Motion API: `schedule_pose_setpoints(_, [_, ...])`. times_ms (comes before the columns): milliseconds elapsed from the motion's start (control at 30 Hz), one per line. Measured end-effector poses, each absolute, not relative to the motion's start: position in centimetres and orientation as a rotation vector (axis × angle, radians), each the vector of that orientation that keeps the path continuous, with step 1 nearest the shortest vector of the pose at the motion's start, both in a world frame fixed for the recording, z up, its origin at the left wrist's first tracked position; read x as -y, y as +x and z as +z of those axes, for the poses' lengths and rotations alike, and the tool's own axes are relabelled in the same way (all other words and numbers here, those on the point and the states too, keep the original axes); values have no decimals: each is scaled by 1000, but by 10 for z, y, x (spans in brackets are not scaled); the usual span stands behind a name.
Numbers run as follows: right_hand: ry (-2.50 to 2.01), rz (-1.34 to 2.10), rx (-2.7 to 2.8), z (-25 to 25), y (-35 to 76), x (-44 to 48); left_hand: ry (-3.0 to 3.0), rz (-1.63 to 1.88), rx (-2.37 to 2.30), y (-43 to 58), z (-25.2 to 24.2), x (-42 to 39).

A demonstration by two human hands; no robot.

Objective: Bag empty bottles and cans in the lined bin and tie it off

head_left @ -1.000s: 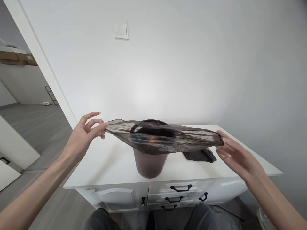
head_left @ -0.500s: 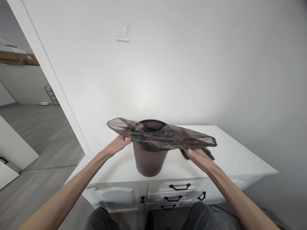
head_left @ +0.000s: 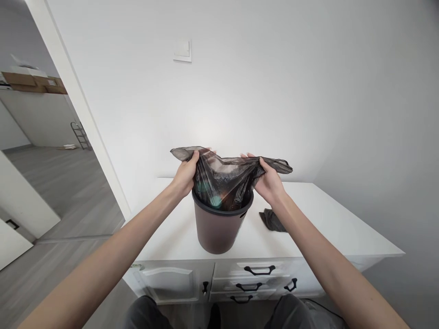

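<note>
Now drawn inward, the left hand point(head_left: 187, 173) and right hand point(head_left: 270, 185) are closing, seemingly almost fully, on the bag point(head_left: 226, 180) and bunching its top above the bin point(head_left: 216, 233), so the near rim point(head_left: 222, 213) is showing clear.

White cabinet point(head_left: 325, 210), upright bin point(head_left: 217, 233), dark bundle point(head_left: 272, 220)

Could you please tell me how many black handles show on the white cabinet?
5: top drawer handle, middle drawer handle, bottom drawer handle, left-door handle, right-door handle; others may be hidden.
</note>
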State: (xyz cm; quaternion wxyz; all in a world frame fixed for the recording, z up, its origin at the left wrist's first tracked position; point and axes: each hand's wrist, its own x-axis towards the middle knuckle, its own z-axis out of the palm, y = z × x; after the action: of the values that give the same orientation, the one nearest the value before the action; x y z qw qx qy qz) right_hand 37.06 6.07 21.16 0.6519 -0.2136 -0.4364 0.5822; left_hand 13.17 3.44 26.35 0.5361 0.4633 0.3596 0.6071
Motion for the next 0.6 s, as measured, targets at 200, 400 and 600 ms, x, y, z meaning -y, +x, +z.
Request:
schedule_pose_setpoints(200, [-527, 1323, 818, 229, 357, -81, 800, 1446, -674, 152, 285, -44])
schedule_pose_setpoints(400, [-418, 1297, 786, 257, 354, -78, 704, 1523, -586, 146, 297, -59])
schedule_pose_setpoints(600, [-401, 1309, 1055, 285, 353, -61, 872, 1547, -522, 143, 310, -35])
